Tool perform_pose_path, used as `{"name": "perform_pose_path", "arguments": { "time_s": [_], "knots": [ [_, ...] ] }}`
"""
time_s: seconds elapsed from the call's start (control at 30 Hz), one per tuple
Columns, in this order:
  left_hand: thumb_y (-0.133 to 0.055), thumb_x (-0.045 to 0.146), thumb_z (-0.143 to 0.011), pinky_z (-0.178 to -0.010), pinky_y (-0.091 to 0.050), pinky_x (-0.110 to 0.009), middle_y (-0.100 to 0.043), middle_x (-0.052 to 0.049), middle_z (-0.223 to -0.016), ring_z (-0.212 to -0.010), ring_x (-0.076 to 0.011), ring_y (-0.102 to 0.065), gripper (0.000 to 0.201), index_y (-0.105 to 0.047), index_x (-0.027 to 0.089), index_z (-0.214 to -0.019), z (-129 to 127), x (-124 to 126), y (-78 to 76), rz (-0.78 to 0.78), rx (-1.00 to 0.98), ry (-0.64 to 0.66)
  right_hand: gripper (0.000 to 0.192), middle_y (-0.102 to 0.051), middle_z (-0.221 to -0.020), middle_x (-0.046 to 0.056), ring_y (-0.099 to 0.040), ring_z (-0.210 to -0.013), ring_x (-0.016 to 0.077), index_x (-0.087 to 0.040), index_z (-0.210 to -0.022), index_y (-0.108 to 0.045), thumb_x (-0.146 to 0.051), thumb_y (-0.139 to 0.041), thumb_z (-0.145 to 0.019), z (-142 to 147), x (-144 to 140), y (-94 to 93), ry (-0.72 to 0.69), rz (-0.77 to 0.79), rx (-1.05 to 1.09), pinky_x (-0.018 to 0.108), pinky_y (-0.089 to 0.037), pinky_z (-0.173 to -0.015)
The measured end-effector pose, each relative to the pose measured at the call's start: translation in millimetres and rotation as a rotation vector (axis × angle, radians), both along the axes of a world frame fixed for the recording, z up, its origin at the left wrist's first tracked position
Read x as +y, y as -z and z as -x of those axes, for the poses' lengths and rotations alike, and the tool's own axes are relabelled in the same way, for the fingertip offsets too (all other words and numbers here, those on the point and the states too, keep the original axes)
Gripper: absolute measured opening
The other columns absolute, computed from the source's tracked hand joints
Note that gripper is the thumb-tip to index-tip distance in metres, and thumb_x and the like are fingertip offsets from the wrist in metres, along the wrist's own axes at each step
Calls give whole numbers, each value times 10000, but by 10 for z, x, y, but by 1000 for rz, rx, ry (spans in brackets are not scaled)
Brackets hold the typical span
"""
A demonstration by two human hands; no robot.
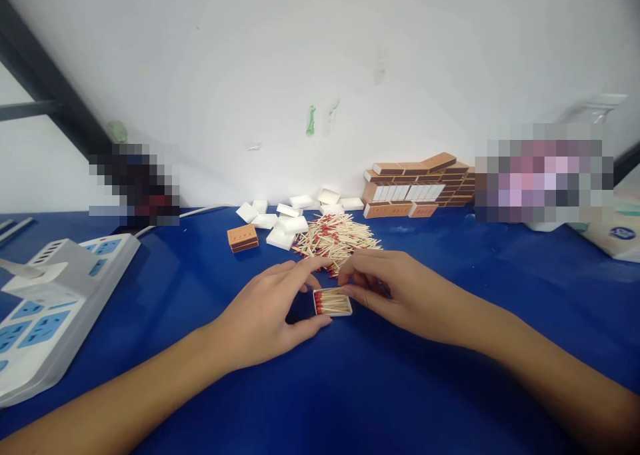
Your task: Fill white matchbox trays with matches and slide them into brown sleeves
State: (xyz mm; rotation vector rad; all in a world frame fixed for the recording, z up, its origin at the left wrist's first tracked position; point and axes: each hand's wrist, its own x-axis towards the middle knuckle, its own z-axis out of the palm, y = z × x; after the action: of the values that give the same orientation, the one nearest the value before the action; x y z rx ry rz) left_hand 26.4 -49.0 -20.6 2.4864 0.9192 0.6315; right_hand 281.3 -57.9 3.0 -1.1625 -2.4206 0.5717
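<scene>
A small white matchbox tray [334, 314] lies on the blue tabletop, filled with red-headed matches [331, 301]. My left hand [273, 308] curves around its left side, thumb at the near edge and fingertips by the far left corner, steadying it. At the tray's far right corner, my right hand [385, 285] is closed, thumb and fingertips pinched together; whatever they grip is hidden. Just beyond both hands spreads a heap of loose matches [337, 238], partly covered by my fingers.
White trays [293, 224] lie jumbled left of the heap, near a closed brown matchbox [243, 238]. Stacked matchboxes [420, 182] stand against the wall at right. A power strip [60, 315] with a plugged-in adapter occupies the left; a plastic packet [617, 225] is far right.
</scene>
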Motion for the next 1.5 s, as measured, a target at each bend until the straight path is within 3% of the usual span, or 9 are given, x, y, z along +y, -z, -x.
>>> {"name": "perform_pose_path", "arguments": {
  "time_s": [0.13, 1.13, 1.27, 1.37, 1.5],
  "knots": [
    [-766, 329, -931, -1054, -550, -455, -743, -25, -1197, -1145, -239, -689, 715, -385, 293, -1534, 0, -10, -3, -14, -14, 2, 86, -677, -906, 31, -602, -783, 167, -208, -943, -660, -156, -609, -989, 17, 8, 51, 2, -33, -13, 290, -421, -693],
    [-779, 348, -922, -998, -575, -427, -742, 6, -1185, -1077, -215, -703, 710, -399, 347, -1521, 17, 14, 28, 23, -19, 1, 119, -647, -822, -21, -551, -692, 122, -202, -878, -638, -133, -609, -971, 50, -32, 120, -15, 17, 13, 268, -392, -630],
    [-777, 333, -921, -985, -579, -418, -740, 3, -1180, -1072, -211, -702, 711, -399, 336, -1523, 7, 18, 31, 16, -23, 3, 86, -653, -835, -23, -559, -691, 115, -208, -931, -667, -214, -630, -1008, 67, -48, 118, -20, 12, 50, 264, -407, -637],
    [-776, 331, -922, -983, -578, -420, -740, 9, -1163, -1072, -212, -701, 696, -407, 335, -1512, 4, 11, 27, 2, -20, 9, 171, -666, -865, -12, -566, -697, 111, -208, -906, -678, -308, -633, -1038, 72, -54, 123, -48, 38, 73, 260, -413, -634],
    [-775, 325, -923, -1003, -572, -430, -743, -2, -1169, -1081, -218, -702, 698, -406, 319, -1516, 5, 14, 20, -1, -15, 9, 166, -664, -849, -7, -566, -700, 118, -209, -897, -694, -291, -642, -1032, 53, -43, 129, -40, 16, 65, 265, -413, -638]
  ]
}}
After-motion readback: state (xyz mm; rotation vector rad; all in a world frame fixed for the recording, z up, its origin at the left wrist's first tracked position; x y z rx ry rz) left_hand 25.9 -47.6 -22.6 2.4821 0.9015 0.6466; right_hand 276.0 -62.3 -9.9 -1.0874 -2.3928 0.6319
